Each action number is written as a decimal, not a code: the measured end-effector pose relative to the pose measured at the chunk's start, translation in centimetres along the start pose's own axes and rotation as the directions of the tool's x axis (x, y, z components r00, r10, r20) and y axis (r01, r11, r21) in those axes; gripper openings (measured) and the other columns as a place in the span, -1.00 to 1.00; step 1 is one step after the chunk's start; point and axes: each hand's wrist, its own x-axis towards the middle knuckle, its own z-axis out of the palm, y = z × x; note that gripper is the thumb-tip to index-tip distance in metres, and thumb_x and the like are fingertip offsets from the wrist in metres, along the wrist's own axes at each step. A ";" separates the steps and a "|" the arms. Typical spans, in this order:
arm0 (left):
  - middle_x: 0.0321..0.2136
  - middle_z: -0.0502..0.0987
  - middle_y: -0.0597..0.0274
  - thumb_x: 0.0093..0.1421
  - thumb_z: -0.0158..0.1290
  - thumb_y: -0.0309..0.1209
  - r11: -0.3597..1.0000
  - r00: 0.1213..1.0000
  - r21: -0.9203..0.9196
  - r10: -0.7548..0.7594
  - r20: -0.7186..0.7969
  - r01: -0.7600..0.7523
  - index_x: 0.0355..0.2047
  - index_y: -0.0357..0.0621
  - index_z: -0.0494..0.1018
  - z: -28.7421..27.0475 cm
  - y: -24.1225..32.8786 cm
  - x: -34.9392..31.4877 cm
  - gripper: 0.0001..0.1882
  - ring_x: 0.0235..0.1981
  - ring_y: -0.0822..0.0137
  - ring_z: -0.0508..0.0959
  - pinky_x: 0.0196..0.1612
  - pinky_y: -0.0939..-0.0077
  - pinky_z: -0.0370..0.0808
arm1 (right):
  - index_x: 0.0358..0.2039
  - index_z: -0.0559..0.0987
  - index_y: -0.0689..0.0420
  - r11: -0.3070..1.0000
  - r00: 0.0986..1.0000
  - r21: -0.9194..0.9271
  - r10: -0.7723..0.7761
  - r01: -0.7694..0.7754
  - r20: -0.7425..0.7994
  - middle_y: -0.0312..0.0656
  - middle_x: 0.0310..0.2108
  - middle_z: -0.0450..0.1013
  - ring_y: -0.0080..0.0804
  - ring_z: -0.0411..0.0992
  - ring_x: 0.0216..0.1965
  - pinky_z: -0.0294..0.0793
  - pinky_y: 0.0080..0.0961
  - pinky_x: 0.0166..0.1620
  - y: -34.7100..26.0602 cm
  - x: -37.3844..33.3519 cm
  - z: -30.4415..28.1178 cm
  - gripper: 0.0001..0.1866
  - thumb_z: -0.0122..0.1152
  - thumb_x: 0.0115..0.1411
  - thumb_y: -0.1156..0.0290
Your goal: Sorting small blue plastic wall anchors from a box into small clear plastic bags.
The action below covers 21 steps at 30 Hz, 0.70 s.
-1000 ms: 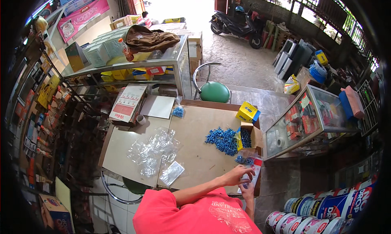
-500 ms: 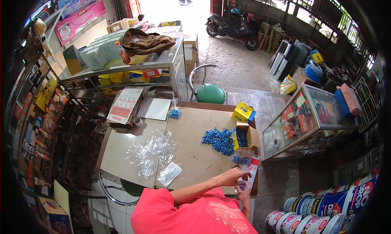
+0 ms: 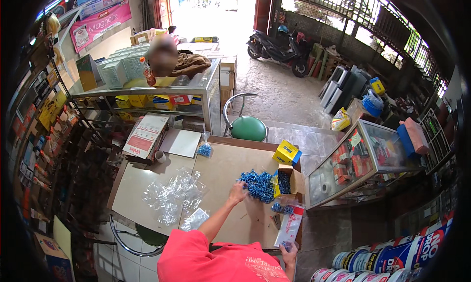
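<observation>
My left hand (image 3: 238,192) is at the left edge of a pile of small shiny blue pieces (image 3: 260,186) on the table. Its fingers are bent together against the pieces; whether they grip any is hidden. Close to the near right table corner, my right hand (image 3: 289,252) is closed on a small clear plastic bag (image 3: 288,244) that shows a bluish tint. A white and red flat pack (image 3: 290,227) lies just beyond it. Another clear bag of blue pieces (image 3: 281,208) rests at the pack's far end. Behind that stands an opened cardboard box (image 3: 296,181) with more blue pieces inside.
Loose clear plastic bags (image 3: 171,196) spread over the table's left half. A filled, tied bag (image 3: 205,149), a white cup (image 3: 160,157) and a yellow-blue box (image 3: 287,152) stand farther back. A green chair (image 3: 248,129) is beyond the table. A blurred person (image 3: 163,56) is behind the glass counter.
My left hand has left my right hand and reached forward to the blue pile. My right hand has moved slightly nearer me. A person has appeared behind the counter. The whole view has shifted a little.
</observation>
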 end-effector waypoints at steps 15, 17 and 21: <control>-0.19 0.50 0.14 -0.03 0.11 -0.54 0.969 0.975 0.126 -0.200 -0.102 0.212 -0.17 -0.02 0.43 1.5 -3.6 0.7 -0.65 -0.10 0.07 0.46 -0.05 0.23 0.43 | -0.26 0.50 0.31 1.000 1.000 0.006 0.012 -0.013 0.026 -0.19 -0.38 0.47 -0.48 0.44 -0.38 0.44 -0.57 -0.28 -1.7 0.9 1.4 -0.65 0.38 -0.06 0.48; -0.21 0.50 0.13 -0.04 0.11 -0.55 0.971 0.975 0.116 -0.200 -0.101 0.211 -0.18 -0.03 0.43 1.5 -3.7 0.8 -0.64 -0.11 0.08 0.47 -0.05 0.23 0.44 | -0.25 0.48 0.30 1.000 0.999 0.010 -0.006 0.006 0.033 -0.22 -0.41 0.46 -0.52 0.43 -0.44 0.42 -0.62 -0.35 -2.2 1.0 1.8 -0.66 0.37 -0.04 0.49; -0.25 0.52 0.12 -0.07 0.15 -0.55 0.967 0.966 0.090 -0.228 -0.119 0.239 -0.20 -0.04 0.43 1.4 -4.1 0.3 -0.64 -0.15 0.10 0.50 -0.10 0.25 0.46 | -0.29 0.50 0.29 0.996 0.997 -0.065 -0.059 0.063 0.053 -0.21 -0.37 0.43 -0.48 0.44 -0.40 0.45 -0.60 -0.32 -7.4 0.2 2.5 -0.68 0.37 -0.07 0.51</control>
